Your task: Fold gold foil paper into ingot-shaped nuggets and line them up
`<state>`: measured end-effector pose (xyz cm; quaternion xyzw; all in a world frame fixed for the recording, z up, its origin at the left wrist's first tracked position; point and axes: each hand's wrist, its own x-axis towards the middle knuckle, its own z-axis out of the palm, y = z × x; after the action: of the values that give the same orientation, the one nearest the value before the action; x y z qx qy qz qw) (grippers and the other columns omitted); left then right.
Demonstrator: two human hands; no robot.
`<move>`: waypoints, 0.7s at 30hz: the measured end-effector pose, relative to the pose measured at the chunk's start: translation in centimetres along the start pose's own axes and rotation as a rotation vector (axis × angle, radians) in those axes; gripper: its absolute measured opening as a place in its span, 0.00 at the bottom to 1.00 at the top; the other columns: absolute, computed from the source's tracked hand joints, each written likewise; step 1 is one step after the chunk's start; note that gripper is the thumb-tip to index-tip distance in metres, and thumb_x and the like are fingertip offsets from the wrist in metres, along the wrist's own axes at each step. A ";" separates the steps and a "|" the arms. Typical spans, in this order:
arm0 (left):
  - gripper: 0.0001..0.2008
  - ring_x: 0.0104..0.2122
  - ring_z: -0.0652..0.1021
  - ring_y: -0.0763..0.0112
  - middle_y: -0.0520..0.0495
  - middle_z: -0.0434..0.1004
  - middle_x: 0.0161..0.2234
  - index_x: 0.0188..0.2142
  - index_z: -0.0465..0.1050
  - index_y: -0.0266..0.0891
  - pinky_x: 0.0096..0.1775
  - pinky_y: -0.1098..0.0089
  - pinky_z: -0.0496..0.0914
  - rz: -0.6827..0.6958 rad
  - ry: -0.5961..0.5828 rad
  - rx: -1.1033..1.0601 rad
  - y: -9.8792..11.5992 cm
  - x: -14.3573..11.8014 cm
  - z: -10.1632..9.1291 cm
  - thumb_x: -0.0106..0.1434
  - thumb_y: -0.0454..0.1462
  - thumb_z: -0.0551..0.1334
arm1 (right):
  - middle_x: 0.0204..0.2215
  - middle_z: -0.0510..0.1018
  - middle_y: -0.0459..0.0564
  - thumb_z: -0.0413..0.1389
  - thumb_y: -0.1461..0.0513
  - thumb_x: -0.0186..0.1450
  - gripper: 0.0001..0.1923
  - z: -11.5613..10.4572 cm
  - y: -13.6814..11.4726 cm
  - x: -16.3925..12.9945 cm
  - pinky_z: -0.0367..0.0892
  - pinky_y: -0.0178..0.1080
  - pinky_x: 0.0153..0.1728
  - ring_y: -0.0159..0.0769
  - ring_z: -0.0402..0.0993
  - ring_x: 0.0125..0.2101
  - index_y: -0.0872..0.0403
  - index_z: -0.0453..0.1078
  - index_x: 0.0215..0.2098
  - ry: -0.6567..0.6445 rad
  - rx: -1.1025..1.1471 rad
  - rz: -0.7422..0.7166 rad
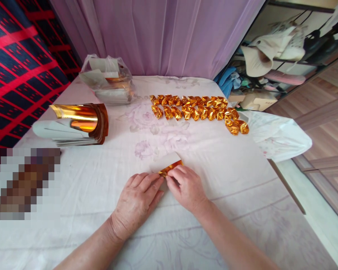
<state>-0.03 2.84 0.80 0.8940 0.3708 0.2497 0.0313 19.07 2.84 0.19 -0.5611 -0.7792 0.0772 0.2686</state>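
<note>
Pinching the gold paper (pixel 169 166) flat on the table (pixel 242 180), your left hand (pixel 138 200) and right hand (pixel 186 187) both grip it closed, steadying the fold; finished pieces (pixel 198 110) are lined up beyond.

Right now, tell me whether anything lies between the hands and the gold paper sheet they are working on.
Nothing visible does. The left hand and the right hand both rest on the cloth-covered table, fingertips pressing directly on the near edge of the gold paper sheet. The folded gold pieces and the curled foil stack lie farther off.
</note>
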 end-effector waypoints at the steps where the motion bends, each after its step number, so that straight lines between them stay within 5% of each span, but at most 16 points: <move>1: 0.14 0.43 0.75 0.59 0.42 0.78 0.46 0.51 0.73 0.37 0.44 0.58 0.70 -0.005 -0.006 0.007 0.0 -0.1 0.1 0.69 0.38 0.56 | 0.24 0.72 0.47 0.51 0.65 0.66 0.10 0.0 0.0 0.0 0.60 0.37 0.31 0.34 0.69 0.28 0.52 0.67 0.26 -0.003 0.012 0.000; 21: 0.15 0.44 0.75 0.57 0.42 0.77 0.47 0.53 0.72 0.39 0.44 0.55 0.70 -0.075 -0.066 0.039 -0.1 0.0 0.1 0.69 0.40 0.57 | 0.24 0.72 0.46 0.52 0.65 0.65 0.09 0.2 0.1 0.1 0.59 0.36 0.30 0.34 0.69 0.28 0.52 0.65 0.26 0.004 -0.016 0.038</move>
<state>-0.09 2.92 0.72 0.8877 0.4074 0.2117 0.0355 19.00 3.00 0.05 -0.5781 -0.7684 0.0750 0.2642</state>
